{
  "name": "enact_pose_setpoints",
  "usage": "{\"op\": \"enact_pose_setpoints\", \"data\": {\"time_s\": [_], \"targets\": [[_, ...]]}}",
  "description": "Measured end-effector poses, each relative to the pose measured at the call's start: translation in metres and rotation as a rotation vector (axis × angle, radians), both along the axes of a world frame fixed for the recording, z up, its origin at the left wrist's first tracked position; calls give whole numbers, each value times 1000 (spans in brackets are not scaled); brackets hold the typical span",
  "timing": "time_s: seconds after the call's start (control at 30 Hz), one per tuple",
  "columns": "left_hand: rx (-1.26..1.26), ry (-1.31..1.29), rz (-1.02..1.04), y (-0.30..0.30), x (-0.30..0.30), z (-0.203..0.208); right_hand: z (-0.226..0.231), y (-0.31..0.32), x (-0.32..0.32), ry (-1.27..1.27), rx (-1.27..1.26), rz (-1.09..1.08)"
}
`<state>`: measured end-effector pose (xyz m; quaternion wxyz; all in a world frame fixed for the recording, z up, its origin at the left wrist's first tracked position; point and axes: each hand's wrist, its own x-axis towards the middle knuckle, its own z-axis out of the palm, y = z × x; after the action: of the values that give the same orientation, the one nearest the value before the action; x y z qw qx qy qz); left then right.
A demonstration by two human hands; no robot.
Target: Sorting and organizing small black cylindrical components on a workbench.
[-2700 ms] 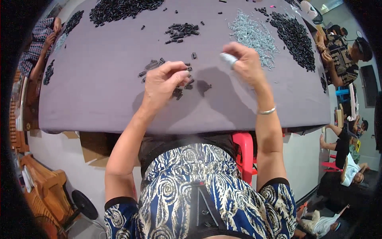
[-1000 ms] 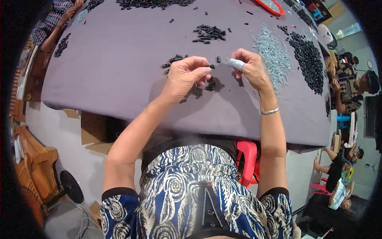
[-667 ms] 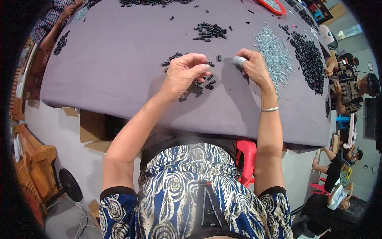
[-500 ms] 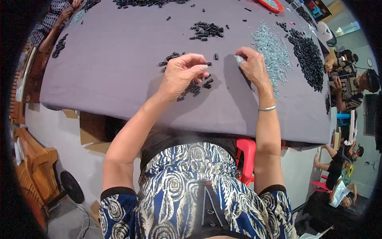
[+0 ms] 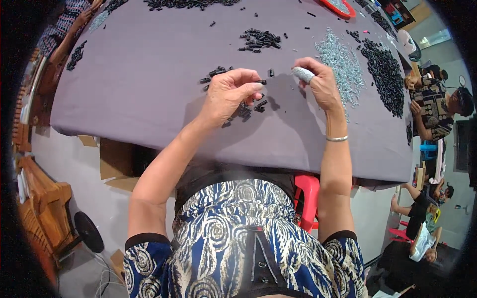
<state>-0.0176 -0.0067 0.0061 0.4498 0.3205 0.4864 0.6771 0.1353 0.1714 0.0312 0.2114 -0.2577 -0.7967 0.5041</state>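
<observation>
My left hand (image 5: 227, 97) pinches a small black plastic cylinder (image 5: 263, 82) between thumb and fingertips, above the table. Below and behind it lie loose black cylinders (image 5: 245, 113), partly hidden by the hand. My right hand (image 5: 325, 88) is raised beside a spread of small pale silvery pieces (image 5: 340, 62). Its thumb wears a grey wrap (image 5: 302, 74) and meets the curled index finger. Whatever sits between those fingertips is too small to make out. A single black cylinder (image 5: 271, 73) stands on the cloth between my hands.
A grey cloth covers the table (image 5: 134, 74). Black cylinders form a small heap (image 5: 261, 39) ahead and a larger pile (image 5: 382, 69) at right. A red-rimmed tray (image 5: 352, 13) sits at the far right. Other people are at the left edge and along the right side.
My right hand has shifted slightly right and turned, so the grey-wrapped thumb shows more fully. My left hand stays nearly in place, still pinching the black cylinder.
</observation>
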Motion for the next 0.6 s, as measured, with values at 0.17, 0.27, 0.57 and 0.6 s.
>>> {"op": "enact_pose_setpoints", "data": {"time_s": [0.17,0.27,0.57,0.6], "targets": [[27,-5,21,3,3,-6,4,-30,-14,150,-151,175],[27,2,31,1,3,-3,3,-39,-19,201,-155,195],[34,-15,57,1,4,-4,4,-42,-19,169,-5,216],[33,-15,55,1,5,-4,4,-43,-18,147,19,210]]}}
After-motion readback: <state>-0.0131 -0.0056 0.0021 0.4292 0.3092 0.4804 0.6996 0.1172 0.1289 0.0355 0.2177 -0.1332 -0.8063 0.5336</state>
